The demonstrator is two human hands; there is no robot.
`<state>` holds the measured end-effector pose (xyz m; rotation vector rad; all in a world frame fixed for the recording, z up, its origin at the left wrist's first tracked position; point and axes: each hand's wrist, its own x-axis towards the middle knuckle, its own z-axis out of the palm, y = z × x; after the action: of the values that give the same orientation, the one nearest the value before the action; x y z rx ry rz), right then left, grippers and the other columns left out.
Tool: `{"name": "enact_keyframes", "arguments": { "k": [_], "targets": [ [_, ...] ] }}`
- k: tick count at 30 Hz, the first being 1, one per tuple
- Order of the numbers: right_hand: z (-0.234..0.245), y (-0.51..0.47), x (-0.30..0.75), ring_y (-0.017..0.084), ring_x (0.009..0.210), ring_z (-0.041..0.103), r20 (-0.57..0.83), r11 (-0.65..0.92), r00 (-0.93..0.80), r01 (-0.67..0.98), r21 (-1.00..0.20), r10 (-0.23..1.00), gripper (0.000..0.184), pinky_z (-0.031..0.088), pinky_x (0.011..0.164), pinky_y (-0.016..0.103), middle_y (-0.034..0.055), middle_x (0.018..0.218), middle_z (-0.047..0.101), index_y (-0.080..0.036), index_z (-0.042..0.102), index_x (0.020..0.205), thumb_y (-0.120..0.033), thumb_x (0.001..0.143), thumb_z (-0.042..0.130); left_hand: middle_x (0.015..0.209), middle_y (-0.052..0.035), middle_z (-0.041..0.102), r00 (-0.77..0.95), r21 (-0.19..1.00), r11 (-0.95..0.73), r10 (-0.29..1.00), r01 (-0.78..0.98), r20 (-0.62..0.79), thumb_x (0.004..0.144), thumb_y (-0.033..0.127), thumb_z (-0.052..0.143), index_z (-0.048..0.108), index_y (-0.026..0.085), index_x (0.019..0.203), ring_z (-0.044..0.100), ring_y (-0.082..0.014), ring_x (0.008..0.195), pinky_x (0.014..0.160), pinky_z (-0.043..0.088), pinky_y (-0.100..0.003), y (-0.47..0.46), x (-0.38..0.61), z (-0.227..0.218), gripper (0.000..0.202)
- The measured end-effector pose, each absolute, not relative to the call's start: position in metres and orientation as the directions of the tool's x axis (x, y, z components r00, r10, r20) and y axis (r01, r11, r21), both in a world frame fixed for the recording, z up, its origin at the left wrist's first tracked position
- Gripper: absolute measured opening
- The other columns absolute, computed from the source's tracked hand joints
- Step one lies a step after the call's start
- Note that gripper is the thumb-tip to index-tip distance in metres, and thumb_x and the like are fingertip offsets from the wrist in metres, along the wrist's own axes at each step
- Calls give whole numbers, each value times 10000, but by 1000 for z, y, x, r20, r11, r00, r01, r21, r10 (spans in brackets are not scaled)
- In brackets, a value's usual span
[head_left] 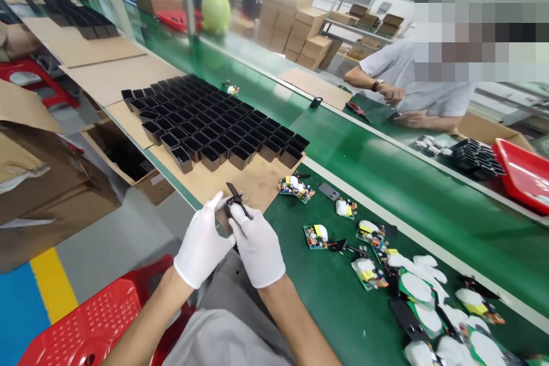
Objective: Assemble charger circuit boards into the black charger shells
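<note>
the green conveyor belt [386, 171] runs from 11 o'clock to 3 o'clock beyond my hands, and the green bench top [338, 309] in front of it fills the view from 2 to 5 o'clock. a brown cardboard sheet [261, 186] lies at 12 o'clock, with a big block of empty black plastic housings [214, 120] standing on it in close rows, open ends up. a red plastic stool [94, 320] sits at 7 o'clock. across the belt at 2 o'clock a co-worker's hand [392, 93] rests at the far bench.

my left hand [201, 249] and right hand [258, 249], both in white gloves, are touching each other just over the near edge of the cardboard. loose circuit boards [316, 236] are scattered on the bench from 2 to 4 o'clock.

both hands are pinched shut on 1 small black part [236, 200], held between my fingertips at 12 o'clock, with a thin strip sticking up and out at a tilt.
</note>
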<state>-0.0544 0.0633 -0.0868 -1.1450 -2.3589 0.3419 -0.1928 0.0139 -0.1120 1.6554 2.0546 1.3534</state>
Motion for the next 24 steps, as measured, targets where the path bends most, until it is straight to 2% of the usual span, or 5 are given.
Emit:
{"name": "enact_keyframes", "arguments": {
  "k": [3, 7, 13, 18, 24],
  "targets": [
    [-88, 63, -49, 219, 1113, 782, 382, 617, -485, 631, -470, 786, 383, 633, 983, 307, 70, 1292, 781, -322, 729, 1362, -202, 1009, 644, 1192, -107, 779, -346, 656, -77, 801, 751, 489, 721, 87, 776, 611, 214, 1333, 780, -312, 1062, 934, 644, -456, 15, -192, -116, 647],
    [-92, 63, -43, 242, 1165, 772, 451, 576, -368, 616, -537, 813, 409, 627, 1034, 345, 123, 1264, 790, -199, 703, 1392, -251, 985, 700, 1081, -86, 779, -375, 639, -73, 757, 766, 536, 717, 122, 807, 647, 219, 1219, 765, -304, 986, 898, 624, -453, 21, -187, -118, 536],
    [-92, 65, -43, 238, 1157, 776, 463, 626, -422, 563, -540, 779, 301, 630, 1025, 362, 97, 1277, 791, -258, 779, 1278, -208, 1009, 651, 1045, -93, 787, -421, 628, -55, 697, 776, 581, 750, 130, 748, 645, 215, 1194, 761, -299, 955, 886, 608, -446, 23, -179, -121, 463],
    [-93, 64, -40, 247, 1256, 738, 439, 614, -430, 577, -538, 789, 385, 614, 1072, 383, 97, 1450, 713, -311, 719, 1399, -228, 1044, 596, 1071, -107, 793, -427, 622, -68, 669, 780, 608, 750, 133, 734, 654, 216, 1191, 767, -310, 978, 895, 603, -458, 25, -174, -123, 455],
    [-86, 68, -41, 275, 1201, 765, 354, 500, -362, 501, -706, 862, 308, 627, 1056, 417, 124, 1311, 775, -267, 793, 1281, -275, 1028, 617, 1080, -99, 783, -434, 642, -78, 674, 763, 597, 748, 166, 789, 645, 220, 1194, 763, -311, 1005, 929, 592, -484, 23, -174, -119, 471]
  ]
}}
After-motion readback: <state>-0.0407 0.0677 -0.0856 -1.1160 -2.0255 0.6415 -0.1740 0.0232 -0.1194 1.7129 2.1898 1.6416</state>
